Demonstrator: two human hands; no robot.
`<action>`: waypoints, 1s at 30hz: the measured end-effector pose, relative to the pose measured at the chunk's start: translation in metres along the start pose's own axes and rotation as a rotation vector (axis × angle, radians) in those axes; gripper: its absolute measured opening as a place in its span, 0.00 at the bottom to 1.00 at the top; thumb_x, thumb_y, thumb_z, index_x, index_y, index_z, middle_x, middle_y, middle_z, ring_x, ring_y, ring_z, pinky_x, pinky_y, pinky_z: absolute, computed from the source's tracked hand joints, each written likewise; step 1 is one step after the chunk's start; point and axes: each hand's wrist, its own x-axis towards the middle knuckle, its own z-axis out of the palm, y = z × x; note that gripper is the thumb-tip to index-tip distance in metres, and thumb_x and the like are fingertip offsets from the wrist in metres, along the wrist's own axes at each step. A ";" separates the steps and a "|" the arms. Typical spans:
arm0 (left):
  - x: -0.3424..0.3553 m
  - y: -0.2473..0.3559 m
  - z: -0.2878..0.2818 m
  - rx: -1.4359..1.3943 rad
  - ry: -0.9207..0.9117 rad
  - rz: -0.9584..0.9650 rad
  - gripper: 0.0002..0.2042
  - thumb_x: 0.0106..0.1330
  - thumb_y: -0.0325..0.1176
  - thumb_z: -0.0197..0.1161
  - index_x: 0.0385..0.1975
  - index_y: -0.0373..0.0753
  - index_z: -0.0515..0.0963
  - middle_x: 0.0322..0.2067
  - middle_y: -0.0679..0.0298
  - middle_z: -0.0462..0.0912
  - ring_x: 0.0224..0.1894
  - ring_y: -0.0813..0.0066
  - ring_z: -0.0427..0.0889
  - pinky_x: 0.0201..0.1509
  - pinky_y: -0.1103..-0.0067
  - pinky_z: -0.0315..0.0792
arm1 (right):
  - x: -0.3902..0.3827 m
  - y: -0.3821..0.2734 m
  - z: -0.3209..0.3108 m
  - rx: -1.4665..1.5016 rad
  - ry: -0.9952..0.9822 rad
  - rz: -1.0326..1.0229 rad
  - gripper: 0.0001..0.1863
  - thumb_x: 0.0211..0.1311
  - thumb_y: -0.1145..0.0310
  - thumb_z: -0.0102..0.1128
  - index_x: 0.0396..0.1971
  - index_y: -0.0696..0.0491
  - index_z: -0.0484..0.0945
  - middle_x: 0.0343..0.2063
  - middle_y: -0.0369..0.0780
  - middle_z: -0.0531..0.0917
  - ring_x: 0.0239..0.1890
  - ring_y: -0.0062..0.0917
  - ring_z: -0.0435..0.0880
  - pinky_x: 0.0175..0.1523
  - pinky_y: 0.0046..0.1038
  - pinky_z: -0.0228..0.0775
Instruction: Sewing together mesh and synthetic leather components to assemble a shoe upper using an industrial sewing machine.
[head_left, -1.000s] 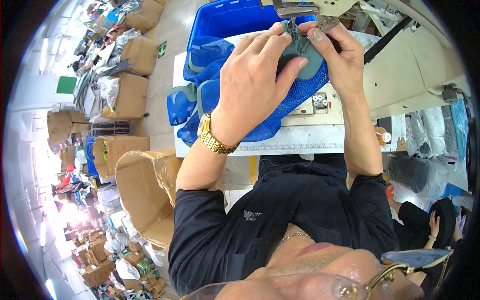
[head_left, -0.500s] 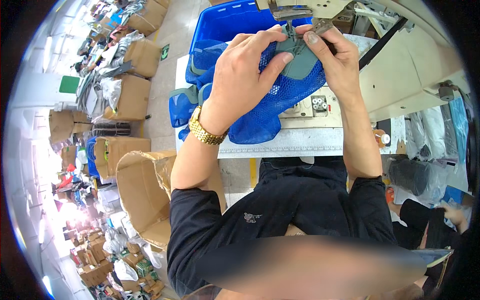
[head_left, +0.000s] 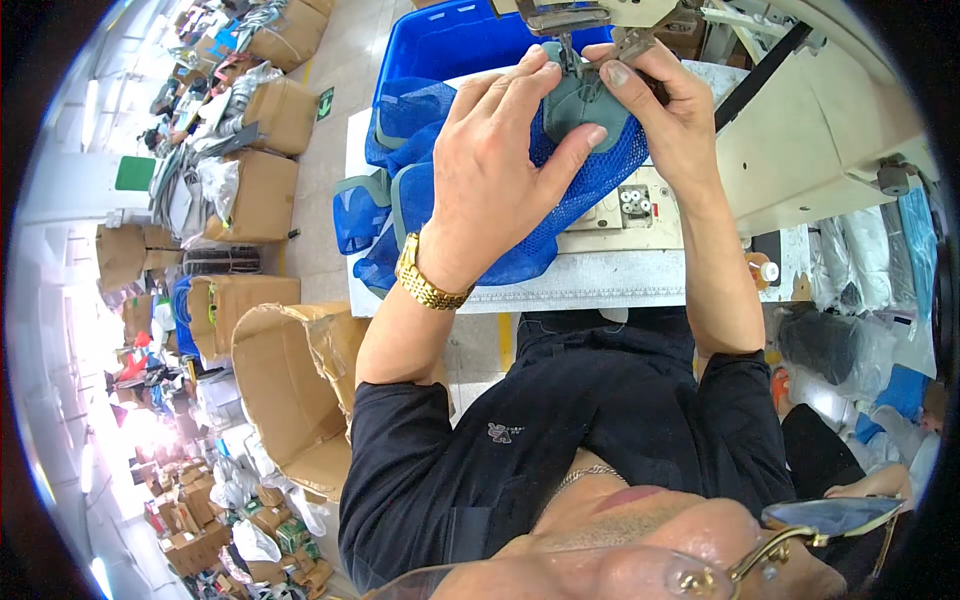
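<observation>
Over on the left the floor is packed with cardboard boxes (head_left: 262, 200), one big open box (head_left: 290, 390) sitting just beside the table, probably so finished stuff can drop straight in. Behind the table there's a blue plastic bin (head_left: 440, 45), and a pile of blue mesh pieces (head_left: 385, 190) with grey-green trim hangs off the table's left edge, near enough to grab.

Then the hands. The left hand (head_left: 500, 180), gold watch (head_left: 428, 280) on the wrist, is spread over the mesh with its fingers closed around the grey-green piece (head_left: 580, 100), thumb pressing its lower edge. Looks to me like that's to keep the piece flat and stop it sliding on the slippery mesh. The right hand (head_left: 665, 115) pinches the same piece from the other side, thumb and fingertips clamped at the top edge, right up by the needle of the sewing machine (head_left: 590, 15). So both hands are gripping the workpiece, one on each side, which reads as steering it.

The grey-green piece sits on top of the blue mesh, right under the machine head, on the white table (head_left: 620, 285). It's tapered, narrow end pointing away from the person, up toward the needle, wide end toward the body. The long axis runs roughly near-to-far, in line with the feed
</observation>
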 end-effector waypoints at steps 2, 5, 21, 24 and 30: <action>-0.002 0.004 0.001 0.016 0.004 -0.001 0.24 0.53 0.38 0.75 0.48 0.33 0.78 0.51 0.54 0.82 0.50 0.57 0.81 0.55 0.70 0.73 | 0.000 0.001 0.000 0.009 0.001 0.015 0.10 0.67 0.71 0.58 0.45 0.59 0.82 0.44 0.38 0.84 0.46 0.19 0.80 0.53 0.22 0.70; -0.003 0.009 0.004 0.044 0.014 -0.022 0.26 0.52 0.40 0.75 0.48 0.32 0.78 0.52 0.53 0.81 0.51 0.56 0.79 0.56 0.69 0.73 | 0.000 0.002 -0.001 0.003 0.007 0.008 0.10 0.67 0.71 0.58 0.44 0.59 0.82 0.44 0.38 0.84 0.46 0.19 0.80 0.53 0.22 0.71; -0.006 0.009 0.014 0.122 0.054 -0.010 0.36 0.47 0.49 0.78 0.51 0.30 0.74 0.53 0.50 0.79 0.52 0.54 0.78 0.57 0.67 0.71 | -0.002 0.004 -0.007 -0.008 -0.025 -0.007 0.10 0.68 0.73 0.54 0.43 0.59 0.81 0.46 0.37 0.83 0.49 0.20 0.78 0.57 0.23 0.67; -0.004 0.007 0.015 0.118 0.072 0.003 0.35 0.46 0.48 0.78 0.51 0.31 0.75 0.53 0.51 0.79 0.52 0.54 0.78 0.56 0.68 0.72 | -0.002 0.004 -0.007 -0.011 -0.012 -0.004 0.10 0.67 0.74 0.54 0.43 0.60 0.81 0.46 0.38 0.82 0.49 0.20 0.78 0.57 0.22 0.66; -0.004 0.006 0.015 0.123 0.067 0.013 0.35 0.47 0.48 0.78 0.50 0.31 0.75 0.52 0.51 0.80 0.51 0.55 0.78 0.56 0.68 0.72 | -0.007 0.012 -0.010 0.033 -0.030 -0.032 0.09 0.67 0.77 0.55 0.43 0.62 0.81 0.39 0.36 0.80 0.44 0.18 0.76 0.52 0.19 0.65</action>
